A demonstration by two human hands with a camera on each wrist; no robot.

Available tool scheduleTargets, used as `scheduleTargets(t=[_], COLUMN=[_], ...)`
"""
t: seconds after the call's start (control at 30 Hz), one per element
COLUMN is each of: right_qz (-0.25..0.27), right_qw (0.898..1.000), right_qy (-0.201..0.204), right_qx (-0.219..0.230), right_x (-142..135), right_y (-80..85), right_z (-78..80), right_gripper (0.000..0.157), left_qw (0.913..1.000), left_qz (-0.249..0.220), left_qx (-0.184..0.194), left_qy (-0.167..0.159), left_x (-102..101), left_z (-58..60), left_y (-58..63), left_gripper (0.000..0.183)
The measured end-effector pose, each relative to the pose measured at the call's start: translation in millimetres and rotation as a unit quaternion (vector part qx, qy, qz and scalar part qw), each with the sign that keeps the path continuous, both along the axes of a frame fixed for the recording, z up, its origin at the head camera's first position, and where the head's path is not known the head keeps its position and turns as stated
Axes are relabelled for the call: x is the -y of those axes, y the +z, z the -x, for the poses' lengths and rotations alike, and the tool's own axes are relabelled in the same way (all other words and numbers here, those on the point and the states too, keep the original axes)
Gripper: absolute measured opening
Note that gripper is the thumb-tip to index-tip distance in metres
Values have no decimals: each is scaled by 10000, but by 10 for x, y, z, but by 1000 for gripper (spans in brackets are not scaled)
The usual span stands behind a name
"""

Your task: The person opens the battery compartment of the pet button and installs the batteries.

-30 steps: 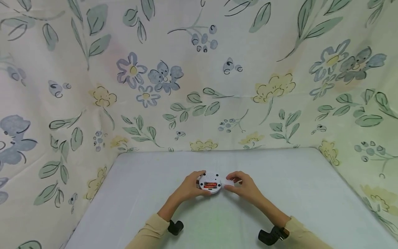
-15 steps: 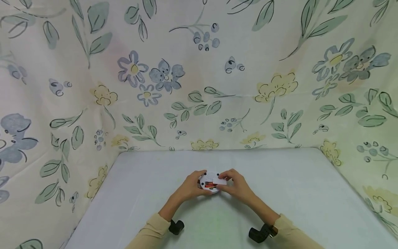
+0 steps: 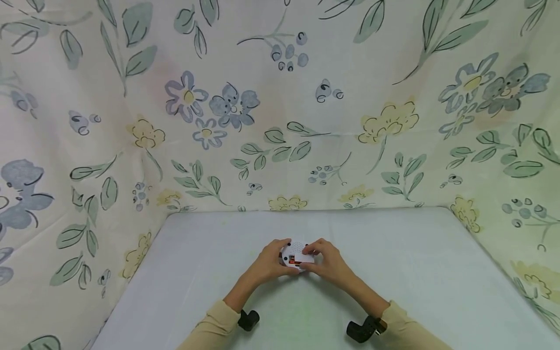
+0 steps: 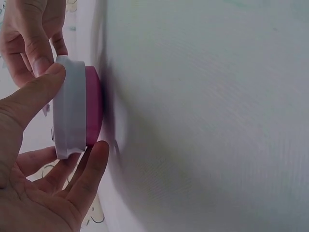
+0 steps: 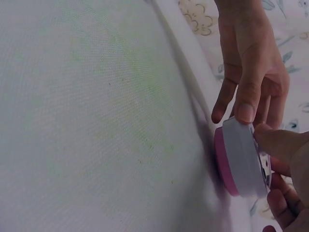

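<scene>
A round device [image 3: 297, 247], white with a pink side [image 4: 94, 106], lies with its back up, showing a dotted speaker grille and an open battery compartment. My left hand [image 3: 268, 261] grips its left rim between thumb and fingers. White and flat, the battery cover [image 3: 305, 257] sits over the right part of the compartment, pinched by my right hand [image 3: 329, 260]. Orange-red batteries [image 3: 291, 259] show at the left of the cover. In the right wrist view, my right thumb [image 5: 277, 140] is at the device's back; the cover is mostly hidden there.
A white-covered table [image 3: 210, 253] lies under both hands. Behind it and at the sides hangs a floral cloth [image 3: 280, 165]. Black wrist cameras [image 3: 248, 320] are strapped near both sleeves.
My right hand has moved left, bringing the battery cover from beside the device onto its compartment, so less of the batteries shows. My left hand stays on the device's rim.
</scene>
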State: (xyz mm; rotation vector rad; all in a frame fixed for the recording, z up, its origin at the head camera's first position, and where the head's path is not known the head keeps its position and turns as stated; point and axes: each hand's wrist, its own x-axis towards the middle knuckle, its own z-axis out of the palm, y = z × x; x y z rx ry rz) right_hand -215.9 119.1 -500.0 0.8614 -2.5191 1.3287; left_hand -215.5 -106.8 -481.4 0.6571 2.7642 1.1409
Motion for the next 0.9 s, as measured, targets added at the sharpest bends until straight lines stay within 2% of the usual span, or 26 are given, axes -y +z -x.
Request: scheduleTargets(t=[0.6, 0.9], right_qz=[-323, -285], right_qw=[9978, 9995], right_qy=[-79, -41], right_qx=[-567, -105], right_x=[57, 74], right_y=[-33, -2], right_z=[28, 22], right_gripper=[25, 25], left_qw=[9998, 9998], left_qz=[40, 84], left_qx=[-186, -130], left_qy=[70, 104], left_x=[-46, -49], left_z=[-24, -30], left_y=[24, 34], left_gripper=[86, 86])
